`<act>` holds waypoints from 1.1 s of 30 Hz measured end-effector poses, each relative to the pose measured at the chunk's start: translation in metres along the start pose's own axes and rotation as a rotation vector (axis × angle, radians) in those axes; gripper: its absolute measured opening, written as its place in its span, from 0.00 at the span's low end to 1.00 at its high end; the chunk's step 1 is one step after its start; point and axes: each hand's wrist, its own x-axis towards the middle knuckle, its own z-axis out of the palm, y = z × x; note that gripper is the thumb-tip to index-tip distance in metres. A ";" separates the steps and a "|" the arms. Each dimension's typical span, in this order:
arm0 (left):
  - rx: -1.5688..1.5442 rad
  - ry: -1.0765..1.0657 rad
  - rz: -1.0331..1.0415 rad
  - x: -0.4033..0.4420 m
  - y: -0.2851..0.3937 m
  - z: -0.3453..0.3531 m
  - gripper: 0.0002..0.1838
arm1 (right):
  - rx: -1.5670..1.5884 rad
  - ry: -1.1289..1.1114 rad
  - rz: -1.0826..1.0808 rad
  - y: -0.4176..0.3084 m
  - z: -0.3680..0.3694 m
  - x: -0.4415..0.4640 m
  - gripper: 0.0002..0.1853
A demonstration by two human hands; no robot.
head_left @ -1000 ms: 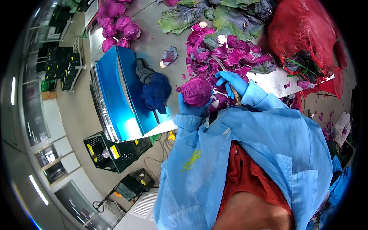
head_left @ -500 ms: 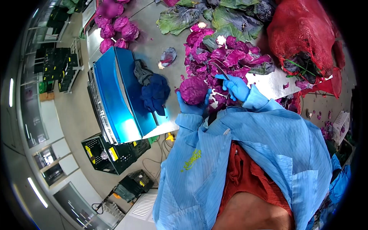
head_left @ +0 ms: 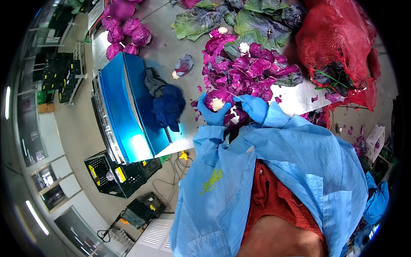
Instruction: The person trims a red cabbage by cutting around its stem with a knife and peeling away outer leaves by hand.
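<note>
A red cabbage head [head_left: 219, 97] is gripped in my left hand [head_left: 212, 115], its pale cut stem side now showing. My right hand [head_left: 254, 108], in a blue glove like the left, is closed round the knife, most of which is hidden; the thin blade [head_left: 231, 94] reaches toward the cabbage's right side. Just beyond both hands lies a heap of purple cabbage leaves [head_left: 244, 70] with some white stem pieces. A loose dark leaf [head_left: 183, 65] rests to the left of the heap.
Several trimmed cabbages [head_left: 140, 36] sit at the back left. A blue machine [head_left: 132, 103] with a dark blue cloth [head_left: 169, 105] on it stands left. Green outer leaves [head_left: 195, 23] lie at the back; a red net sack [head_left: 334, 40] is at the right. Crates [head_left: 120, 175] stand on the floor.
The cabbage has been turned in my left hand so its stem side shows. My right hand has come left and down, bringing the knife to the cabbage.
</note>
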 end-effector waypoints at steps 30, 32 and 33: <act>0.008 -0.028 -0.040 -0.006 0.005 0.006 0.44 | -0.377 -0.130 0.063 0.010 0.019 0.015 0.11; -0.038 -0.054 -0.082 -0.006 0.006 0.007 0.45 | -0.420 -0.165 0.081 0.010 0.019 0.016 0.10; -0.060 -0.066 -0.102 -0.006 0.007 0.007 0.45 | -0.433 -0.187 0.100 0.010 0.020 0.017 0.10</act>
